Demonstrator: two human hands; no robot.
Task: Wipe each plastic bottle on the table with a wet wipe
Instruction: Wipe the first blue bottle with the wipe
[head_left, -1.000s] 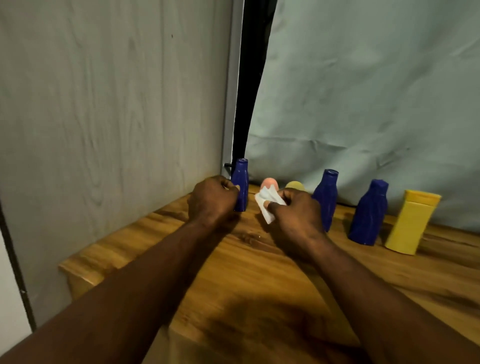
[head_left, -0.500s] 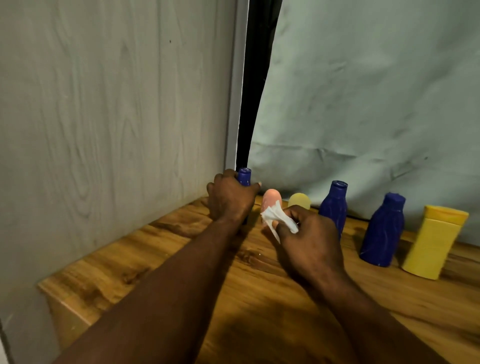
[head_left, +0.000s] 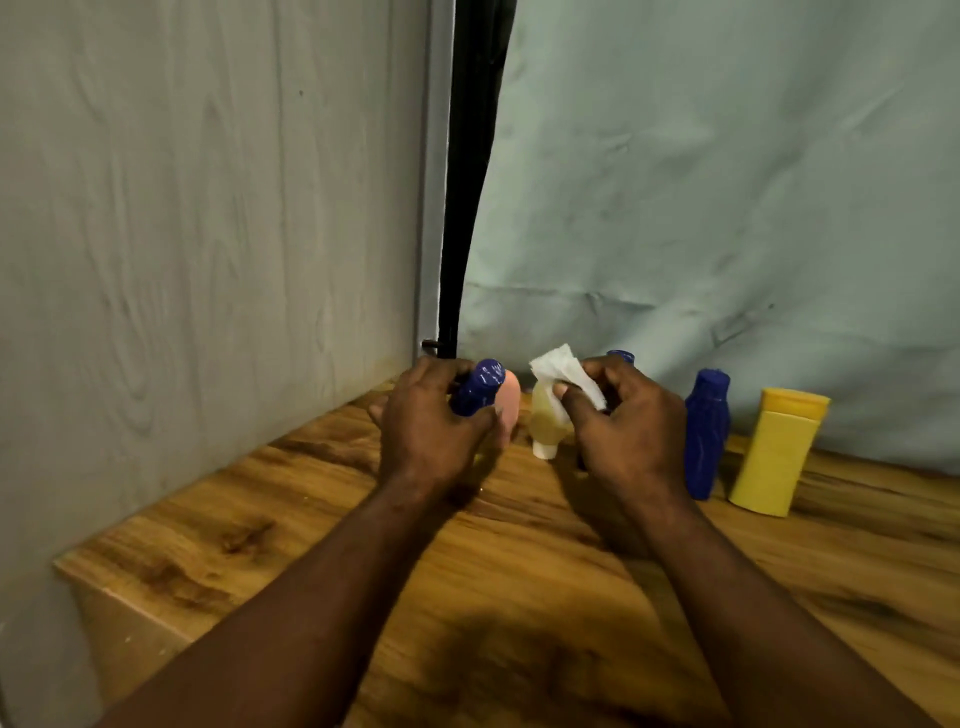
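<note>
My left hand grips a dark blue plastic bottle, lifted and tilted to the right so its top sticks out of my fist. My right hand pinches a white wet wipe just right of that bottle, not touching it. Behind my hands stand a pink bottle and a pale yellow bottle on the wooden table. A second blue bottle shows only its cap above my right hand. A third blue bottle and a yellow flat bottle stand at the right.
A grey panel wall bounds the table on the left and a pale cloth backdrop hangs behind the bottles. The table's left corner lies near the wall.
My left hand has lifted the leftmost blue bottle off the table and tilted it towards the right. My right hand has raised the wipe beside it.
</note>
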